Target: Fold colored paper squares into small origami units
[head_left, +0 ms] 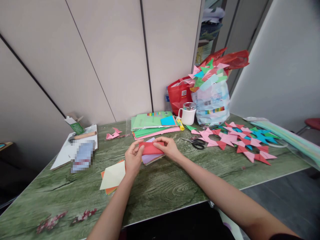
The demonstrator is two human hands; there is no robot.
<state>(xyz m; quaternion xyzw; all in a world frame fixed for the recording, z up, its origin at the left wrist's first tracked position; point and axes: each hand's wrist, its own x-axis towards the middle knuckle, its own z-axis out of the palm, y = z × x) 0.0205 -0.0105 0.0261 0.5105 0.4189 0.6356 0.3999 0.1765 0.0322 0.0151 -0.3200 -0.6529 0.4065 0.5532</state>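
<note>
A folded strip of red paper (151,148) is held level between my two hands, just above the green table. My left hand (133,156) pinches its left end, and my right hand (169,149) pinches the right end with the thumb on top. Beneath the red paper lies a stack of paper with a purple sheet (149,159) on top, partly hidden by it. Left of my left wrist sits a small pile of square sheets, the uppermost a cream sheet (113,174) with orange edges below.
Black scissors (196,143) lie right of my hands, near folded paper stars (232,138). Behind are green paper packs (150,121), a white mug (188,115), a red bag (178,95) and a full plastic bag (212,100). A hammer (83,135) rests on a white board (62,150).
</note>
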